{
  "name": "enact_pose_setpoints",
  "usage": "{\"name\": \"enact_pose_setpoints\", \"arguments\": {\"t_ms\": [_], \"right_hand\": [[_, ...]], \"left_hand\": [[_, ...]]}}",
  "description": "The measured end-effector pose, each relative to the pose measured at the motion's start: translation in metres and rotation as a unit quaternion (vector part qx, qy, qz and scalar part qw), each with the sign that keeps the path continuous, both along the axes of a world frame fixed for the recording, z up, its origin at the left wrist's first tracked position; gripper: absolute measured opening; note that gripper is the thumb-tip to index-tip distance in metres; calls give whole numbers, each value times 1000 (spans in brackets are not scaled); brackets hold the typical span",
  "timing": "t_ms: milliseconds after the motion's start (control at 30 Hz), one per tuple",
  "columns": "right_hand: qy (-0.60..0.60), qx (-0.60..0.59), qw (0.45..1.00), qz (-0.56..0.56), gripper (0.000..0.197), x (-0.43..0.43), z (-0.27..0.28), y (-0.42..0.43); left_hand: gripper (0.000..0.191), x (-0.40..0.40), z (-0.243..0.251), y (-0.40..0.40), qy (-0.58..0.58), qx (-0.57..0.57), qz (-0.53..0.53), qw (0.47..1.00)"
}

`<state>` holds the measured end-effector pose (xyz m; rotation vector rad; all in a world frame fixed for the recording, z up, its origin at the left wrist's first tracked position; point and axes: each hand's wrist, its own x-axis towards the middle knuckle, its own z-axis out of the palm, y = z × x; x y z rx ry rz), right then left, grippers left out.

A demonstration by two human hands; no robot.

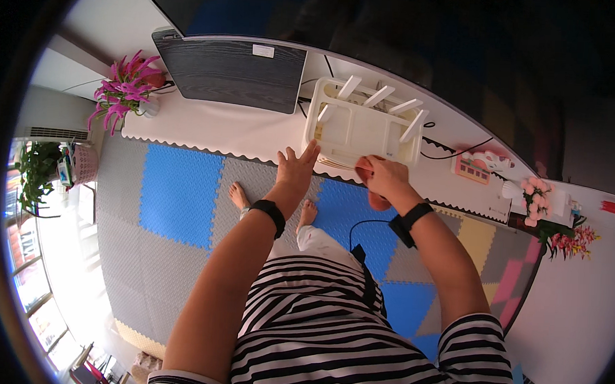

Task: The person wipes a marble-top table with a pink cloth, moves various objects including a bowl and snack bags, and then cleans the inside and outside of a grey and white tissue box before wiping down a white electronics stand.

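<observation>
My left hand [297, 167] has its fingers spread and holds nothing. Its fingertips are at the front left corner of a white plastic tray with compartments [362, 127]; whether they touch it I cannot tell. Beneath the tray's front edge several stacked layers show, and several white prongs [378, 96] stand up around it. My right hand [390, 177] grips a soft-looking reddish-pink object [379, 201], perhaps a cloth, by the tray's front right edge. The hand hides part of that object.
A large dark screen [396, 36] overhangs the light-covered cabinet top [228, 124]. On it are a dark wood-grain panel [230, 73], purple artificial flowers [121, 88], a pink toy [473, 168] and pink flowers [536, 199]. Black cables [458, 155] trail behind the tray. Foam mats [178, 196] cover the floor.
</observation>
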<state>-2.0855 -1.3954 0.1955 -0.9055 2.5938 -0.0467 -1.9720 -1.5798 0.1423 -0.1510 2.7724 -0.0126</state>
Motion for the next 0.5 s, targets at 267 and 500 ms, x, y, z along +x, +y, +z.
{"name": "enact_pose_setpoints", "arguments": {"t_ms": [267,500], "right_hand": [[84,72,987,113,29,-25,-30,64],[40,99,990,97,21,-31,-20,31]], "left_hand": [[70,-2,3,5,1,-12,7,1000],[67,-2,3,7,-6,-30,26,999]]}}
